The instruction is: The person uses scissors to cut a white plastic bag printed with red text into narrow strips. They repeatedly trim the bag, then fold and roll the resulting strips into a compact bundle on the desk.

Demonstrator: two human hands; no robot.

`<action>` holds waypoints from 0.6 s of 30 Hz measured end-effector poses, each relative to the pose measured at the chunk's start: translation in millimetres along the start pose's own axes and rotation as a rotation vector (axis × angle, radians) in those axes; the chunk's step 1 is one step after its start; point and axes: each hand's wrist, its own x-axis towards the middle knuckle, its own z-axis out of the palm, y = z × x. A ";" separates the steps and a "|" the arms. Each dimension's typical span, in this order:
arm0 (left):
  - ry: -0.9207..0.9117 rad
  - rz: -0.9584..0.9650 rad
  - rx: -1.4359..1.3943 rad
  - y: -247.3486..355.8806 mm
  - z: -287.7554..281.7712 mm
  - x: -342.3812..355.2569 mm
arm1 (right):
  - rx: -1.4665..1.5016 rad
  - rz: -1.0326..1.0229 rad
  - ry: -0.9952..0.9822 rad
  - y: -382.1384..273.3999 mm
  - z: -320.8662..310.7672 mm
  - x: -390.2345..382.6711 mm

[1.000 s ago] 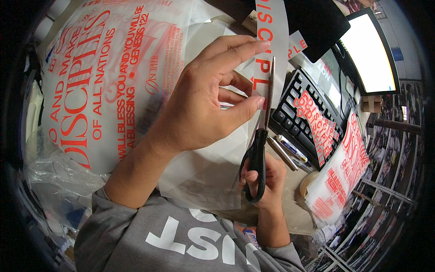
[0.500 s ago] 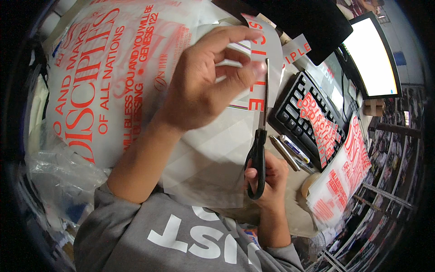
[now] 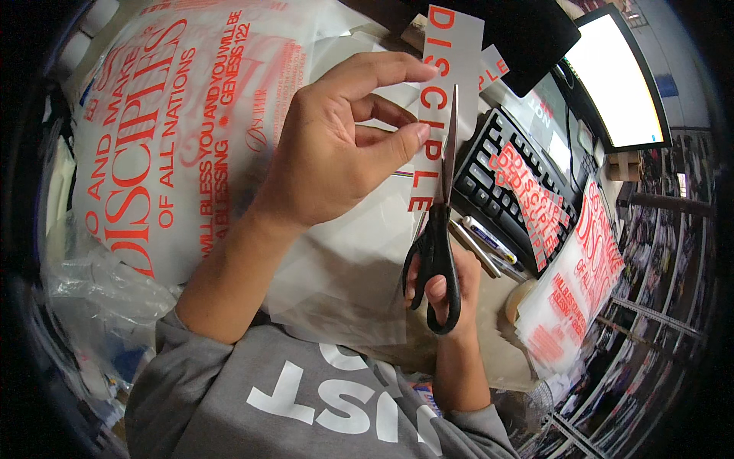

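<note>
My left hand [image 3: 325, 149] is raised over the middle of the desk, thumb and fingers curled at the left edge of a pale film strip [image 3: 462, 50] with red lettering. The thumb tip lies on the strip, which stands lengthwise away from me. My right hand [image 3: 465, 279] is closed on black-handled scissors [image 3: 437, 256], its thumb through a handle loop. The scissors' blades point away from me and lie along the strip's right side at its near end. Below my left hand spreads a plain translucent sheet [image 3: 336, 283].
A large printed plastic bag [image 3: 176, 138] fills the left side. To the right are a black keyboard [image 3: 489, 168] with cut lettered strips [image 3: 531, 203] on it, pens [image 3: 489, 239], a roll of tape [image 3: 521, 302], printed sheets [image 3: 569, 298] and a lit monitor [image 3: 623, 84].
The strip, curved over before, now stands straighter and shows more of its length. The scissors have turned, showing a broader blade, and their handle loops look wider apart. Both hands remain in nearly the same place.
</note>
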 end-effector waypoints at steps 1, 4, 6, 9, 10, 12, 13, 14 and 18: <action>-0.009 0.026 0.024 -1.7 0.7 -0.7 | -0.015 -0.003 -0.006 0.0 -1.3 0.6; -0.026 0.036 0.041 -2.7 4.0 -1.7 | -0.044 -0.021 -0.016 1.2 -5.2 1.8; -0.040 0.017 0.028 -1.8 6.0 -3.9 | -0.043 -0.041 -0.011 2.5 -5.7 2.1; -0.065 -0.004 0.013 0.4 7.9 -6.0 | 0.000 -0.026 0.020 1.0 -1.6 1.5; -0.067 -0.001 0.019 0.0 8.6 -6.1 | -0.006 -0.034 0.020 0.9 -1.7 1.6; -0.071 0.014 0.029 -0.3 8.8 -5.8 | -0.017 -0.051 0.020 1.2 -2.1 2.1; -0.074 0.026 0.033 -0.5 8.6 -5.2 | -0.021 -0.047 0.021 0.5 -2.1 2.0; -0.075 0.038 0.037 -0.8 8.3 -5.1 | -0.025 -0.042 0.020 -0.5 -2.1 2.0; -0.062 0.043 0.030 -1.9 8.9 -5.5 | -0.035 -0.060 0.004 0.0 -1.4 2.9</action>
